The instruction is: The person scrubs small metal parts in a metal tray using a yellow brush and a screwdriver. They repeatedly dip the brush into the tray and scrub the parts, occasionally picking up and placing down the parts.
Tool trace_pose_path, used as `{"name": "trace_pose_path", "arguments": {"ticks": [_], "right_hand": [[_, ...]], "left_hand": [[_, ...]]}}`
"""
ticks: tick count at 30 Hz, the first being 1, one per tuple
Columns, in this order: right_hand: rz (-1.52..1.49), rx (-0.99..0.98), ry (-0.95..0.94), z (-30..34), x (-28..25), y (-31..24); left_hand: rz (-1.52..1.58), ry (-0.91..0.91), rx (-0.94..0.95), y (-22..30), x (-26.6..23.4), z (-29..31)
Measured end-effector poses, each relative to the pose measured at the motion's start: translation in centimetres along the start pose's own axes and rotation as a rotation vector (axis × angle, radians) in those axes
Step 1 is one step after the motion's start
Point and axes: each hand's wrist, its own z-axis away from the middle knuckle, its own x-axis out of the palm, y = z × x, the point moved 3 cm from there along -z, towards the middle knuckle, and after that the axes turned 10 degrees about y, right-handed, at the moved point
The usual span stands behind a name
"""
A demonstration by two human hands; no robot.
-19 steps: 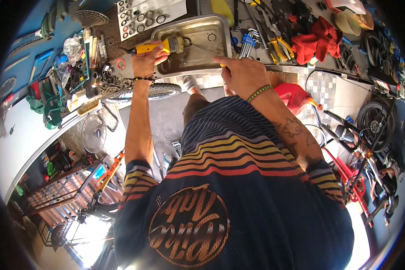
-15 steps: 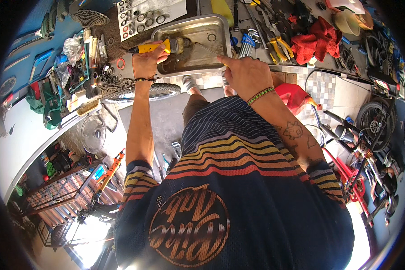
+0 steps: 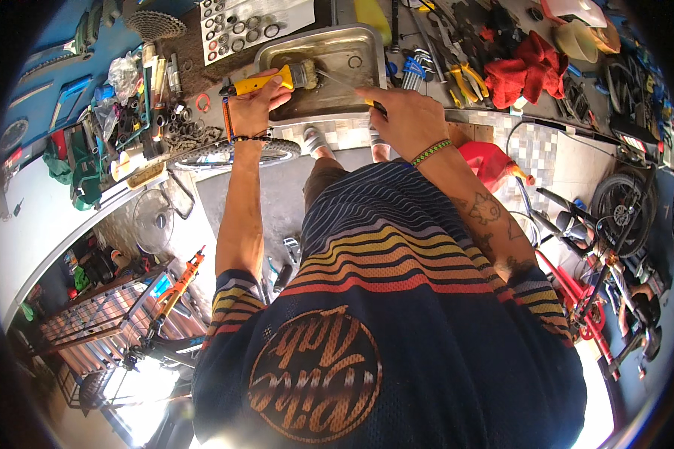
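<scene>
Brush hand's crept right a touch since the frame half a second back, and the other hand has edged left, so the tool tip now sits right up by the bristles. Everything happens over the metal tray (image 3: 344, 51) on the worktop (image 3: 464, 101).

Left hand (image 3: 251, 108) is at the tray's near-left corner, fingers wrapped round the yellow-handled paintbrush (image 3: 299, 75). Long axis of that runs more or less sideways, bristles pointing toward the tray's right wall and sitting around the middle of the tray.

Right hand (image 3: 412, 123) is at the tray's near-right corner, curled closed on the yellow-and-black handle of a thin-shafted tool (image 3: 341, 81). Its shaft slants away and leftward over the tray, so brush and shaft come at each other from opposite sides. Can't tell if the tip's actually touching the bristles or just beside them. Hands look about equally near that spot, honestly.

Also a small dark ring (image 3: 350, 61) lying in the tray's far-right part, beyond the shaft, and a blue-holder hex key set (image 3: 414, 69) just right of the tray.
</scene>
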Motion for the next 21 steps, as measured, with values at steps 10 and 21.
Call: {"name": "trace_pose_path", "arguments": {"ticks": [10,21], "right_hand": [[-0.410,0.204,-0.019,0.8,0.9,1.6],[-1.107,0.358,-0.134,-1.7,4.9,0.8]], "left_hand": [[0.109,0.048,-0.010,3.5,-0.8,1.4],[0.119,0.036,0.062,4.7,-1.9,3.2]]}}
